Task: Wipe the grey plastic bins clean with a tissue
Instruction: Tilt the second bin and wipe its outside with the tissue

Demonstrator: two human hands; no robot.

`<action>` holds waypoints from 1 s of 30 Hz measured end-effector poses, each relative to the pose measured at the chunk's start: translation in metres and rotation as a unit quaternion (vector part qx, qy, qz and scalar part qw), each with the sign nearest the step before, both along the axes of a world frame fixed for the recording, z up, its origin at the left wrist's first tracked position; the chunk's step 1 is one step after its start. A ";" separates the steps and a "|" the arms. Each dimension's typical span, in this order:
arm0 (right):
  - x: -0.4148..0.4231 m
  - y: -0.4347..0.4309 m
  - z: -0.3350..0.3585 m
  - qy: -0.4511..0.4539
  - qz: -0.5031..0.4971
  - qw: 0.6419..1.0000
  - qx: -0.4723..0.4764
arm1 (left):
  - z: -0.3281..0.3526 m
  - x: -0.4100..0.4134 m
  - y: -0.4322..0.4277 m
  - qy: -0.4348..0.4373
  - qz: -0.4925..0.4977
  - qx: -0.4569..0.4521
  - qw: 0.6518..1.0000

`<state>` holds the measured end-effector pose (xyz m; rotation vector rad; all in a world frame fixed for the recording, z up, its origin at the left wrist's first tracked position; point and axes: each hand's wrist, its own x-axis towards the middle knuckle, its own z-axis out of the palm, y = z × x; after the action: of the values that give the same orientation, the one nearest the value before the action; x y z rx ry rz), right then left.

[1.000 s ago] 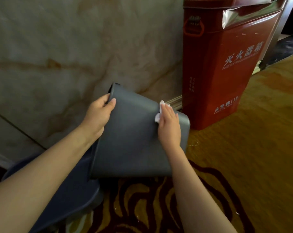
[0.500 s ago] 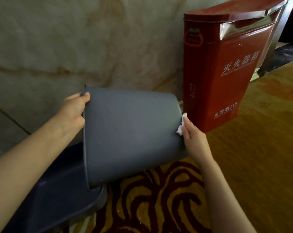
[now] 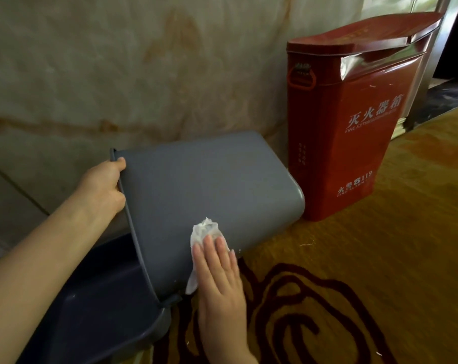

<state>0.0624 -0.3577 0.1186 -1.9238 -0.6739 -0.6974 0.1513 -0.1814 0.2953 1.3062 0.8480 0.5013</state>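
A grey plastic bin [image 3: 204, 185] lies tipped on its side in the middle of the view, its base pointing right towards the red box. My left hand [image 3: 101, 187] grips its rim at the left. My right hand [image 3: 217, 277] lies flat on the bin's near side wall and presses a crumpled white tissue [image 3: 204, 232] against it. A second grey bin [image 3: 91, 306] sits below at the lower left, its opening facing up; the tipped bin's rim rests on its edge.
A red metal fire extinguisher box [image 3: 353, 122] stands against the marble wall [image 3: 117, 61] just right of the tipped bin. Yellow carpet with dark red swirls [image 3: 353, 285] covers the floor to the right and front.
My right hand has slid with the tissue from the bin's base end at the right down to the near side wall. The bin has stayed in my left hand's grip, tilted a little.
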 end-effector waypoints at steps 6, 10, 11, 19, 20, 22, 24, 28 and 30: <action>0.058 -0.047 -0.014 0.063 -0.091 0.991 0.073 | 0.003 -0.006 -0.005 -0.002 -0.021 0.013 1.000; 0.098 -0.073 -0.011 0.132 -0.128 0.974 0.129 | 0.002 -0.006 -0.013 -0.031 -0.015 0.049 0.998; 0.104 -0.076 -0.010 0.143 -0.125 0.972 0.136 | 0.001 -0.005 -0.017 -0.043 -0.008 0.062 0.997; 0.111 -0.072 -0.002 0.184 -0.033 0.981 0.046 | -0.015 -0.006 -0.053 -0.106 -0.044 0.196 0.974; 0.108 -0.066 0.000 0.184 -0.010 0.982 0.030 | -0.020 -0.005 -0.057 -0.104 -0.059 0.219 0.968; 0.100 -0.052 0.007 0.167 0.029 0.986 0.006 | -0.030 -0.004 -0.065 -0.092 -0.095 0.262 0.956; 0.092 -0.038 0.016 0.141 0.068 0.988 -0.015 | -0.043 -0.004 -0.071 -0.078 -0.133 0.305 0.940; 0.084 -0.019 0.036 0.085 0.108 0.989 -0.058 | -0.067 -0.012 -0.074 -0.068 -0.192 0.433 0.878; 0.089 -0.015 0.047 0.076 0.104 0.990 -0.060 | -0.072 -0.018 -0.074 -0.085 -0.224 0.484 0.842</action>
<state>0.1517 -0.3727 0.1651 -1.9582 -0.8218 -0.3835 0.1335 -0.2559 0.2234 2.2700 0.0564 0.6851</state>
